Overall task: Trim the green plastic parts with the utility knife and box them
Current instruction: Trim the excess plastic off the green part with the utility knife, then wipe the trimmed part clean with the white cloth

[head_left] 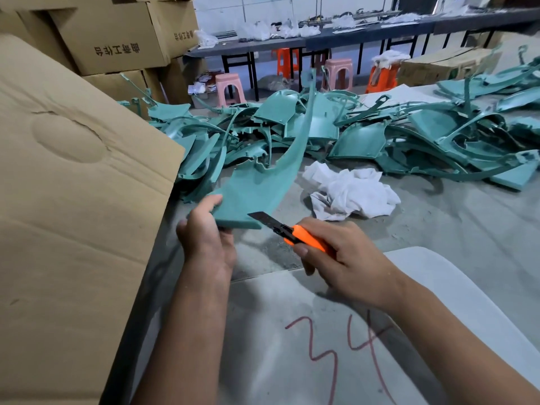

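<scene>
My left hand (204, 229) grips the near corner of a long curved green plastic part (263, 182) that sweeps up and away to a thin tip. My right hand (339, 255) grips an orange utility knife (304, 235). Its dark blade (264, 219) is extended and lies against the part's near edge, just right of my left thumb. A large pile of green plastic parts (365, 133) covers the floor behind. A big cardboard box flap (73, 185) stands at the left.
A crumpled white cloth (350, 191) lies on the concrete floor right of the held part. A grey-white surface marked "34" in red (336, 346) is under my arms. Stacked cartons (117, 39), plastic stools (230, 89) and a long workbench (350, 33) stand behind.
</scene>
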Demonstrator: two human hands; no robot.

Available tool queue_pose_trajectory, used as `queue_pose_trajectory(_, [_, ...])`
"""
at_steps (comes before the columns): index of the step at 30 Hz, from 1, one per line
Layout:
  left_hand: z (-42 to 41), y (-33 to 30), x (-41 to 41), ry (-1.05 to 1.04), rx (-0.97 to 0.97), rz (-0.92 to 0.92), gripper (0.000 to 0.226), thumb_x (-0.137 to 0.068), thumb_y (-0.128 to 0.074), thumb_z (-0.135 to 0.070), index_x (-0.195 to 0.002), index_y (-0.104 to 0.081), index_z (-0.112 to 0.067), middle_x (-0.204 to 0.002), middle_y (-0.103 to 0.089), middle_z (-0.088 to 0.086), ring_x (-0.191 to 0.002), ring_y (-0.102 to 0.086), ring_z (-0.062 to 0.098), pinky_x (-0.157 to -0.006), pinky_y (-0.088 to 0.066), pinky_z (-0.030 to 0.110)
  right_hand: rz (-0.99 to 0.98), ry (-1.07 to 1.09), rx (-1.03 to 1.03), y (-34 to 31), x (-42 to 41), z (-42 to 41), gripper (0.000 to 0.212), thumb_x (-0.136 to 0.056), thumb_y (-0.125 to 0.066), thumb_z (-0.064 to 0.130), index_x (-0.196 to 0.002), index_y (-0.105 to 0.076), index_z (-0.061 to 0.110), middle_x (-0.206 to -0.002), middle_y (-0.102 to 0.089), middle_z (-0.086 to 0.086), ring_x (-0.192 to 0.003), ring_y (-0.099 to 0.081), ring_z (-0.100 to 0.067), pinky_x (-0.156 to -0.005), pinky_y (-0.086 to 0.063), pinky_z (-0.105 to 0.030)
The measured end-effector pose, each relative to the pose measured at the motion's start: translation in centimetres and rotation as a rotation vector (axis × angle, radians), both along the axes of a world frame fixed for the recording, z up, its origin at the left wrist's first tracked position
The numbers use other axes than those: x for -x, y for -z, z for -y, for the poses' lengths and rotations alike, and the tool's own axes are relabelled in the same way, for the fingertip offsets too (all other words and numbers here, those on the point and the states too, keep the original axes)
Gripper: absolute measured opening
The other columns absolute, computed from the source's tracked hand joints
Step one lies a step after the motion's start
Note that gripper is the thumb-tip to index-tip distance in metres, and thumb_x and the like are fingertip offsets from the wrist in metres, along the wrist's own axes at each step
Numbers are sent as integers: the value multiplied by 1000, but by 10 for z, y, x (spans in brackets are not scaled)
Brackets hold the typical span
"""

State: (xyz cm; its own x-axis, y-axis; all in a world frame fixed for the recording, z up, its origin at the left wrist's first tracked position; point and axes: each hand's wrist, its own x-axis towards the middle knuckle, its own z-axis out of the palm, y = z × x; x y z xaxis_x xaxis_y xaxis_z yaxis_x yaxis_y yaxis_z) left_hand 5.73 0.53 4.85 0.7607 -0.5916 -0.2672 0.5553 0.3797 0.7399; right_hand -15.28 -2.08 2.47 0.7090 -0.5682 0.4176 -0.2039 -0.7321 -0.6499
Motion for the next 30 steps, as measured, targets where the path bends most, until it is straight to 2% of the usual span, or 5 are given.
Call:
queue_pose_trajectory(10, [-5,-1,13,510,59,-318,14,-98,-45,1,-99,-58,0,-96,-66,20,-59,-74,18,-32,-39,11,243,419,94,5,8,13,20,-109,-50,25,-89,-49,24,-64,-57,8,-57,-54,-13,-52,-34,-19])
queue_pose_trajectory(15, [-11,-6,3,500,155,-291,8,-90,-51,0,-91,-59,-1,-91,-63,12,-52,-69,12,-32,-40,13,-107,928,52,7,28,39,16,-104,-55,31,-94,-53,19,-73,-60,-11,-64,-49,-34,-57,-31,-39])
queue_pose_trajectory(23, [-8,-1,5,371,102,-117,14,-94,-58,-9,-102,-68,-5,-97,-77,13,-89,-75,27,-94,-56,40,-337,424,148,4,24,34,62,-85,-39,84,-74,-66,29,-67,-59,10,-72,-53,-11,-64,-44,-36])
queue_pose_trajectory(26, [-7,-1,5,359,99,-118,16,-94,-57,-9,-106,-67,-4,-102,-75,15,-96,-73,30,-101,-51,43,-195,646,400,12,27,48,35,-94,-62,57,-102,-75,26,-100,-65,2,-101,-49,-24,-88,-44,-37])
queue_pose_trajectory(30, [-7,2,6,352,84,-133,23,-94,-55,-9,-114,-63,-2,-105,-74,16,-99,-72,31,-97,-52,39,-372,774,245,23,29,65,54,-97,-67,33,-148,-51,39,-161,-32,-12,-140,-27,-40,-116,-30,-52])
